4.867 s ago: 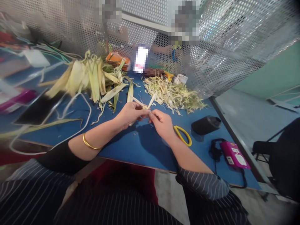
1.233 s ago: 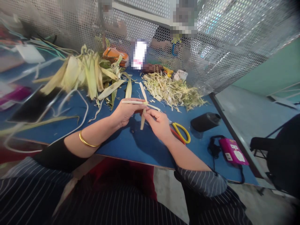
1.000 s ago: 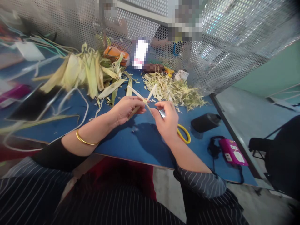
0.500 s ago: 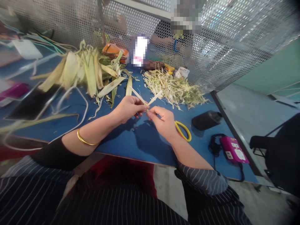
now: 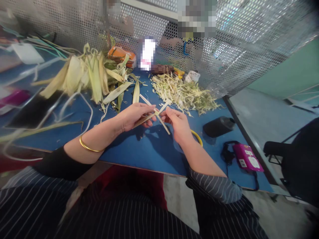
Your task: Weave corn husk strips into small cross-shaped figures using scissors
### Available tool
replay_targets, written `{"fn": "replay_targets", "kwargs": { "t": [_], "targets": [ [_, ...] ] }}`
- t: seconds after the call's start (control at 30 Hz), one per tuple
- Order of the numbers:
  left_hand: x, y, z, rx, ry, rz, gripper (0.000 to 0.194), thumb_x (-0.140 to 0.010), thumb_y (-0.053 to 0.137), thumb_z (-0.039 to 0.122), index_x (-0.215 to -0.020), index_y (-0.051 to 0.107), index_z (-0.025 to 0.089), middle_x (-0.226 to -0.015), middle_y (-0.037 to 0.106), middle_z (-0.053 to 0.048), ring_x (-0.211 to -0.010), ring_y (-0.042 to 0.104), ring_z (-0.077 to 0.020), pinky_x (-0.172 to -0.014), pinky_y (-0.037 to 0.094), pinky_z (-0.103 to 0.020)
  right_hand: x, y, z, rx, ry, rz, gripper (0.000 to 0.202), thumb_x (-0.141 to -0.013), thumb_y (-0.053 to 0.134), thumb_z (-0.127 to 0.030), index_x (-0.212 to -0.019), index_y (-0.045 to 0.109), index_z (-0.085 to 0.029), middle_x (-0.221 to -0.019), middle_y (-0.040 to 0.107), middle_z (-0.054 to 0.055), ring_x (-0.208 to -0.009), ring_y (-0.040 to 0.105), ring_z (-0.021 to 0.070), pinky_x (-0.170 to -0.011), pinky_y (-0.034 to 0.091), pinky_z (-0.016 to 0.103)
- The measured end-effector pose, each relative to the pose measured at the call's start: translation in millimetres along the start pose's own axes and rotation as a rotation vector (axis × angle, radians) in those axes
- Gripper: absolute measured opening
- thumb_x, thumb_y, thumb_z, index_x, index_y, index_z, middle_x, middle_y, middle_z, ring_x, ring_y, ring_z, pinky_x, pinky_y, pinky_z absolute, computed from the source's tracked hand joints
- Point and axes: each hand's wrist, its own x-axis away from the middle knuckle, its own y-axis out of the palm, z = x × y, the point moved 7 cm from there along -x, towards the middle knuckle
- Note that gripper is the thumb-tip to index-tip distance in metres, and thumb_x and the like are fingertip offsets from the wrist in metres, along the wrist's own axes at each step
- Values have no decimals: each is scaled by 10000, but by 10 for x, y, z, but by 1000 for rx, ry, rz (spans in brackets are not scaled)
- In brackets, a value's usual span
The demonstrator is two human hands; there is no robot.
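Above the blue table, pale corn husk strips point(image 5: 157, 113) meet in a small X-shaped crossing, their ends sticking out several ways. My left hand point(image 5: 137, 117) is closed on the strips from the left, thumb and fingers just beside the crossing; one strip runs back beneath its fingers. On the other side my right hand point(image 5: 177, 122) has its fingertips pinched close to the crossing, at the strips' right side; part of that grip is hidden by its thumb. Beyond the hands lie a heap of shredded husk point(image 5: 181, 89) and a bundle of whole corn husks point(image 5: 92, 78).
Yellow-handled scissors or a yellow ring point(image 5: 197, 137) lie partly behind my right wrist. A black bottle point(image 5: 219, 126) and a magenta box with a cord point(image 5: 248, 157) are at right. A lit phone point(image 5: 147, 54) stands before the perforated metal screen point(image 5: 154, 23); a person sits behind it.
The strips have turned and opened into a visible X, with ends now pointing down toward me. My right hand has shifted slightly right and rolled; my left hand has moved a little left.
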Motion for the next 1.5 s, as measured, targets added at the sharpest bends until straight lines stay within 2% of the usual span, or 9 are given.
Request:
{"fn": "replay_targets", "kwargs": {
  "t": [0.17, 0.33, 0.47, 0.57, 0.67, 0.83, 1.07, 1.33, 1.5],
  "targets": [
    [10, 23, -40, -113, -2, 2, 275, -774, 650, 411, -713, 628, 143, -647, 627, -37, -460, 521, -80, -462, 427, -213, -13, 7, 53, -106, 37, 15, 242, -711, 691, -414, -689, 608, -188, -646, 555, -29, -581, 499, 86, -624, 445, 246],
    [5, 94, -66, -207, 94, -14, 203, -712, 713, 347, -720, 690, 145, -532, 535, -1, -423, 445, -68, -419, 361, -199, 10, 49, -6, -56, -55, -18, 209, -743, 651, -343, -645, 562, -182, -593, 536, -30, -568, 485, 93, -614, 440, 259],
    [35, 169, -120, -225, 48, -94, 156, -725, 697, 296, -686, 687, 146, -521, 526, -2, -406, 437, -68, -400, 340, -201, 13, 13, -37, 53, -140, 67, 201, -753, 632, -318, -625, 546, -189, -575, 542, -29, -563, 494, 103, -623, 452, 274],
    [64, 195, -108, -125, 19, -150, 142, -754, 670, 273, -718, 673, 135, -531, 524, 7, -421, 456, -65, -410, 355, -190, -14, -12, -32, 59, -145, 73, 200, -770, 622, -347, -658, 574, -189, -618, 590, -13, -602, 544, 115, -665, 480, 288],
    [56, 164, -51, 133, 24, -154, 133, -795, 633, 254, -845, 668, 136, -586, 539, 15, -456, 471, -55, -430, 374, -171, -47, -34, -24, -28, -104, 38, 215, -816, 573, -403, -816, 635, -197, -780, 676, 23, -731, 627, 142, -751, 505, 318],
    [9, 130, -48, 402, -42, -155, 104, -831, 590, 195, -895, 652, 141, -572, 508, 31, -445, 458, -40, -442, 388, -154, -7, 138, -39, -58, -81, -189, 220, -769, 654, -368, -903, 681, -195, -845, 698, 28, -797, 643, 152, -842, 492, 349],
    [22, 160, -71, 385, -64, -163, 132, -798, 651, 239, -866, 668, 126, -601, 566, 4, -441, 476, -34, -400, 363, -136, 24, 127, -53, 156, -196, -162, 185, -784, 643, -363, -828, 691, -189, -749, 660, 11, -688, 589, 128, -719, 477, 303],
    [-23, 49, -98, 361, -31, -19, 36, -811, 613, 140, -819, 635, 113, -567, 588, 5, -433, 503, -32, -420, 389, -119, 54, 138, -156, 417, -338, -145, 218, -839, 574, -348, -716, 661, -189, -698, 612, 0, -673, 546, 129, -678, 421, 286],
    [-25, 63, -125, 397, -92, -57, 43, -821, 593, 130, -826, 633, 115, -572, 590, 10, -419, 504, -31, -397, 387, -122, 60, 109, -185, 542, -412, -81, 208, -848, 565, -352, -737, 652, -198, -656, 590, -10, -635, 525, 130, -646, 403, 276]
  ]
}}
